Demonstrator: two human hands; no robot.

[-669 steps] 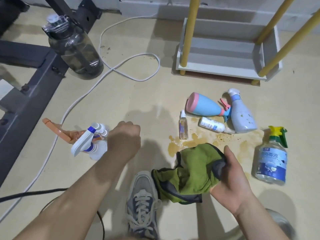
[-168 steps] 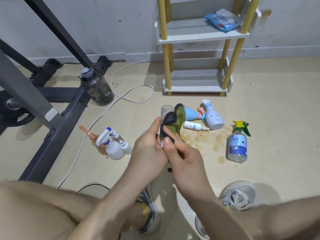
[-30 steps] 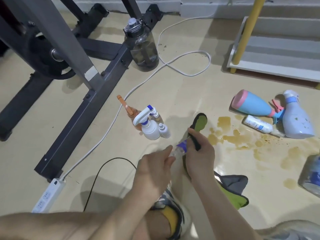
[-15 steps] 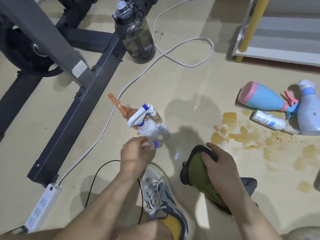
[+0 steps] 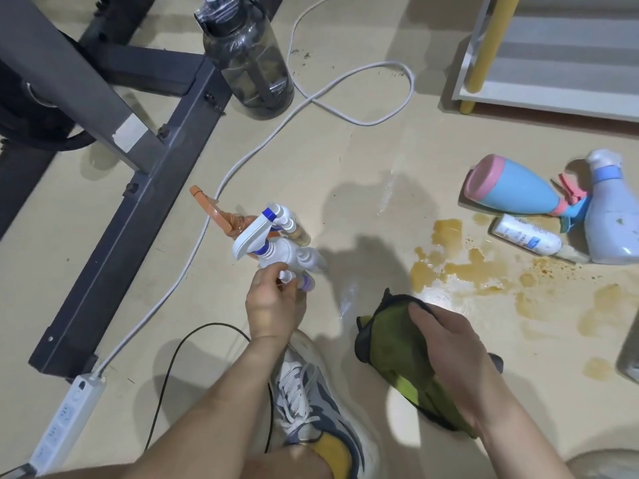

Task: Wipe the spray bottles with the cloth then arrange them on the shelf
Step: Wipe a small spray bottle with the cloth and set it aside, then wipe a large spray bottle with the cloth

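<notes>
Lowered beside the cluster, left hand (image 5: 275, 307) pinches half-hidden small bottle (image 5: 304, 282); right hand (image 5: 446, 344) clutches cloth (image 5: 387, 337)

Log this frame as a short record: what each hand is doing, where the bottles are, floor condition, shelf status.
left hand: setting a small purple-collared bottle beside the cluster of wiped bottles
right hand: holds the green cloth low over the floor
unwiped bottles: pink-and-blue bottle, pale blue spray bottle and small white bottle lying at the right
floor: brown spill near those bottles
shelf: visible bottom tier holds no bottles
</notes>
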